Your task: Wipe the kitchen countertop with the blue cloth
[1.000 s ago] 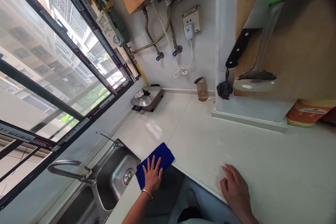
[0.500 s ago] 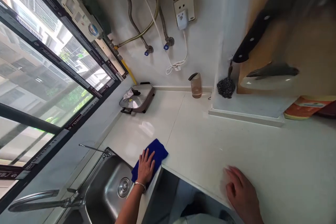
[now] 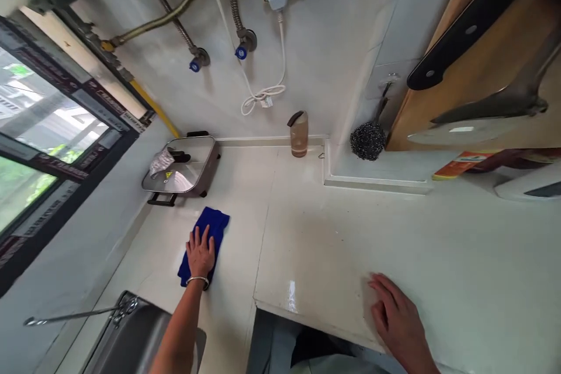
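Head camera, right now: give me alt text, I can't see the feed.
The left hand lies flat on a blue cloth on a pale countertop, between the sink and a lidded pan. The right hand, loosely curled, is by the countertop's front edge; a tinted bottle stands near the back wall.

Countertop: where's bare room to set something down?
Middle: between the blue cloth and right hand, in front of the bottle, bare but for small specks. Another patch lies to the right of that hand. Crowded at left: the lidded pan, the cloth under the left hand, and the sink sit close together.
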Tool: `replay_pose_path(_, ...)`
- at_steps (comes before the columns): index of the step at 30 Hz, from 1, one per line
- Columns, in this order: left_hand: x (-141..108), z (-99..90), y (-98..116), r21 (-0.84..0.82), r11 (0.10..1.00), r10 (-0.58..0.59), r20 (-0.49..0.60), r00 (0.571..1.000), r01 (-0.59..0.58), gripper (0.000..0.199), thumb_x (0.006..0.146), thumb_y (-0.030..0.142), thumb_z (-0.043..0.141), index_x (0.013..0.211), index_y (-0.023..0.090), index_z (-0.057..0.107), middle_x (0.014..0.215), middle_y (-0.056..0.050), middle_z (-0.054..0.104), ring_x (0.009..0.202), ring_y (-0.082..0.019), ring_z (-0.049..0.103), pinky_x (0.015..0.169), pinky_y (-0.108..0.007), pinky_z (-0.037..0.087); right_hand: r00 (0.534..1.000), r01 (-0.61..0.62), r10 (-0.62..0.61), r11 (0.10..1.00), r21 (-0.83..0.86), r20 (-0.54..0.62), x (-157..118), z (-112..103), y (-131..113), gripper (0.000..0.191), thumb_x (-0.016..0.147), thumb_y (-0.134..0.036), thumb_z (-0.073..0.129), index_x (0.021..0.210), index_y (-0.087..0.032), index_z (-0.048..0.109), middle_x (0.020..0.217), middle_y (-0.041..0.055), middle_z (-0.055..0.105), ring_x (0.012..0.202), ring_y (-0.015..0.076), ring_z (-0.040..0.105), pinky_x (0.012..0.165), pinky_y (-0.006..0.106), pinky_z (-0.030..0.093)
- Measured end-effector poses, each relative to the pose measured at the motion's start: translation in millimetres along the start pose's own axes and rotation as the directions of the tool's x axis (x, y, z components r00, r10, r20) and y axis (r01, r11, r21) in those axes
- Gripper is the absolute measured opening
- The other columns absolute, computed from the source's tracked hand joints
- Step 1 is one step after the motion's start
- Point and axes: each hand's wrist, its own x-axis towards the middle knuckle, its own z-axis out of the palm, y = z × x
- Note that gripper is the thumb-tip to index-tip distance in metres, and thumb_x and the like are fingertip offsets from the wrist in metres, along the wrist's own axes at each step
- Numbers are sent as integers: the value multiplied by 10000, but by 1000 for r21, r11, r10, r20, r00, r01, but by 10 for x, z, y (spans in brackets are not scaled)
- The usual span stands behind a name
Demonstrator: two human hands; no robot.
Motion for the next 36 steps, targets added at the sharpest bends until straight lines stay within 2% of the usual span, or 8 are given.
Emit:
replay_pose_path(4, 427, 33, 100, 11, 1000, -23, -30, 999, 24, 546, 1011, 441, 287, 1519, 265, 382, 1625, -111, 293, 1509, -326, 212, 1192, -580, 250, 1000, -11, 11, 999, -31, -6, 36, -38, -42, 406, 923, -224, 391, 1316, -198, 489, 1370, 136, 538, 1260, 282, 522, 977, 474, 493)
replay_pose_path(7, 554, 36, 210, 22, 998, -60, -23, 998, 61, 554, 1014, 440, 274, 1532, 260, 356, 1626, -128, 283, 1507, -339, 213, 1187, -588, 251, 999, -38, 38, 999, -32, 11, 57, -68, -74, 405, 924, -211, 386, 1316, -197, 488, 1384, 133, 527, 1284, 276, 504, 1005, 476, 478)
replay_pose_path(10, 465, 28, 373, 44, 996, -77, -5, 997, 77, 568, 1015, 433, 277, 1540, 224, 340, 1622, -164, 273, 1504, -362, 209, 1182, -598, 249, 998, -52, 53, 998, -22, 27, 66, -83, -92, 404, 927, -203, 381, 1319, -196, 480, 1390, 130, 524, 1295, 269, 494, 1006, 470, 473)
replay_pose_path(14, 44, 34, 758, 71, 997, -4, -30, 1000, 6, 599, 1009, 433, 307, 1543, 162, 326, 1618, -210, 252, 1501, -398, 191, 1170, -621, 252, 998, -55, 54, 998, 12, 8, 66, -76, -94, 410, 926, -182, 364, 1322, -192, 473, 1377, 129, 533, 1288, 262, 497, 1009, 468, 469)
replay_pose_path(18, -519, 81, 1330, 49, 979, 201, -41, 979, -199, 586, 1008, 413, 315, 1538, 165, 340, 1629, -201, 228, 1505, -400, 175, 1171, -624, 260, 999, -50, 51, 997, 55, -4, 56, -41, -72, 408, 927, -181, 371, 1319, -198, 484, 1394, 117, 528, 1294, 256, 496, 1019, 461, 472)
replay_pose_path(22, -933, 175, 1985, -21, 919, 390, -79, 917, -393, 580, 1003, 391, 341, 1557, 223, 298, 1653, -143, 185, 1522, -377, 120, 1185, -625, 249, 999, -21, 26, 993, 119, -44, 38, -3, -36, 423, 930, -177, 390, 1342, -201, 486, 1422, 106, 516, 1330, 251, 473, 1060, 461, 474)
replay_pose_path(30, -1002, 285, 3406, -223, 772, 605, -32, 796, -596, 622, 987, 376, 376, 1576, 240, 232, 1669, -118, 41, 1522, -404, 39, 1185, -711, 130, 997, 15, 4, 973, 231, -82, 13, -63, -10, 518, 915, -107, 374, 1414, -219, 459, 1435, 92, 518, 1364, 230, 451, 1106, 468, 488)
replay_pose_path(36, -1196, 378, 4396, -356, 649, 712, -26, 702, -672, 669, 963, 364, 413, 1579, 186, 221, 1666, -142, 5, 1513, -436, -38, 1160, -765, 48, 994, -10, 38, 967, 254, -107, -103, -174, -9, 446, 905, -92, 388, 1302, -221, 547, 1403, 82, 551, 1331, 213, 486, 1076, 430, 516)
